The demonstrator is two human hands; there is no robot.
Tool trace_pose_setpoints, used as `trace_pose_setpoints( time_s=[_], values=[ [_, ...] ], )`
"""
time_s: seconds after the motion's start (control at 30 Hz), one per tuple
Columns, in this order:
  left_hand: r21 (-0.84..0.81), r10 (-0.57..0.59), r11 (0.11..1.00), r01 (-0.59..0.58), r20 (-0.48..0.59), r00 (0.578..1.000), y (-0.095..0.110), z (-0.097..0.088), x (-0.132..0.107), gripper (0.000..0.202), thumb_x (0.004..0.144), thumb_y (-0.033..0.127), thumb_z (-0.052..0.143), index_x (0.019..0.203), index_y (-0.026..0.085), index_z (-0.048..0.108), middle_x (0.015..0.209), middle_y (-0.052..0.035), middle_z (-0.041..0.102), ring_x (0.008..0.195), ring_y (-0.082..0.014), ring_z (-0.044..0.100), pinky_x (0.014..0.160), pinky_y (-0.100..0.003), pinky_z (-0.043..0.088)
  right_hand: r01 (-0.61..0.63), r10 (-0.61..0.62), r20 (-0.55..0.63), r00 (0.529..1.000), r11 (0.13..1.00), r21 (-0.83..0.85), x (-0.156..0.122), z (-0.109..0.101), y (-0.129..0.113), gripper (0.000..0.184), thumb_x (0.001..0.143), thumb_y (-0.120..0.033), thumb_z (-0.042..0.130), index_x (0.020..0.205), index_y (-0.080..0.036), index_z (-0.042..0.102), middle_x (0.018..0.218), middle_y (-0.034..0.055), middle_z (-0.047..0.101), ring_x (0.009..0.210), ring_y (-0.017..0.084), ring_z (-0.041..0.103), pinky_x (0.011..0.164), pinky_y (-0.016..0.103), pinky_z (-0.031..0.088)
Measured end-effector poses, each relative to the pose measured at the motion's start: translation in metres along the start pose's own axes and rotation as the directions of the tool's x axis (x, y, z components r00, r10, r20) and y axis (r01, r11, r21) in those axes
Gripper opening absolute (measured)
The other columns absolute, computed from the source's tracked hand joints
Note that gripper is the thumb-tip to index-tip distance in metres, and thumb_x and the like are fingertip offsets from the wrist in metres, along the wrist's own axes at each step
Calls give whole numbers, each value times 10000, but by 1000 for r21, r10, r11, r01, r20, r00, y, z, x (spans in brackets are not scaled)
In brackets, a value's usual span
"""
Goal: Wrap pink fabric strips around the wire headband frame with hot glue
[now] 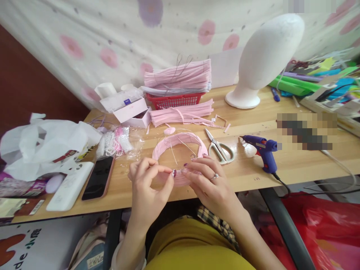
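Observation:
A pink fabric-covered hoop (180,141) with thin wires across it lies on the wooden table (253,168) in front of me. My left hand (149,183) pinches its near edge between thumb and forefinger. My right hand (209,182), a ring on one finger, has its fingers curled and pressed on the same near edge, fingertips meeting the left ones. What sits exactly between the fingertips is too small to name beyond the hoop's pink band.
Scissors (221,150) and a blue glue gun (263,150) lie to the right. A foam mannequin head (264,56) stands behind. Pink strips (182,112) and a red basket (176,100) sit at the back. A phone (99,177), white remote (70,185) and plastic bags (47,144) are on the left.

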State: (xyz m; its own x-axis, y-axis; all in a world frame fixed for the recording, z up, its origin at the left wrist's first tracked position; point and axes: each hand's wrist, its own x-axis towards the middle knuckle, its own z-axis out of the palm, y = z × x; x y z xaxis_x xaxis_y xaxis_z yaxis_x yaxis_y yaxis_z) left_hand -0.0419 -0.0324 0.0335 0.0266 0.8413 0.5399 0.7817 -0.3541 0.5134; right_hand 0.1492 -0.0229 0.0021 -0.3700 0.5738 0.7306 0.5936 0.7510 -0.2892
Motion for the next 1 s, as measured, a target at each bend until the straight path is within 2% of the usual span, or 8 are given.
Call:
trace_pose_setpoints(
  time_s=[0.17, 0.5, 0.87, 1.0],
  values=[
    [-22, -7, 1000, 7, 1, 1000, 1, -1, -1, 98, 836, 181, 637, 778, 252, 672, 822, -15, 589, 885, -239, 492, 824, -411, 390, -1, 1, -11, 1000, 1000, -2, 0, 0, -1, 350, 913, -23, 551, 1187, -226, 634, 1125, 77, 712, 1105, 228, 594, 1029, 501, 489],
    [-29, 5, 1000, -5, 33, 999, -5, 0, -3, 84, 845, 181, 646, 811, 252, 673, 856, -19, 591, 908, -237, 500, 826, -406, 398, -5, 5, 9, 1000, 1000, 7, -1, 1, 1, 362, 902, -15, 574, 1193, -225, 615, 1152, 75, 703, 1124, 237, 585, 1025, 510, 492],
    [-7, 52, 999, -52, 14, 999, -3, 1, -3, 95, 847, 166, 641, 820, 253, 667, 850, -17, 586, 903, -236, 517, 833, -410, 396, 6, -6, 0, 1000, 1000, 4, -1, 2, 2, 400, 886, 3, 561, 1204, -234, 608, 1155, 79, 704, 1130, 238, 596, 1011, 512, 509],
    [-18, 31, 999, -31, -19, 999, -2, 3, -5, 98, 853, 163, 628, 811, 244, 661, 850, -19, 581, 905, -237, 517, 836, -414, 389, 5, -5, 1, 1000, 1000, -2, -1, 1, 2, 412, 881, 9, 549, 1205, -238, 611, 1154, 77, 705, 1137, 240, 596, 1012, 517, 511]
  ],
)
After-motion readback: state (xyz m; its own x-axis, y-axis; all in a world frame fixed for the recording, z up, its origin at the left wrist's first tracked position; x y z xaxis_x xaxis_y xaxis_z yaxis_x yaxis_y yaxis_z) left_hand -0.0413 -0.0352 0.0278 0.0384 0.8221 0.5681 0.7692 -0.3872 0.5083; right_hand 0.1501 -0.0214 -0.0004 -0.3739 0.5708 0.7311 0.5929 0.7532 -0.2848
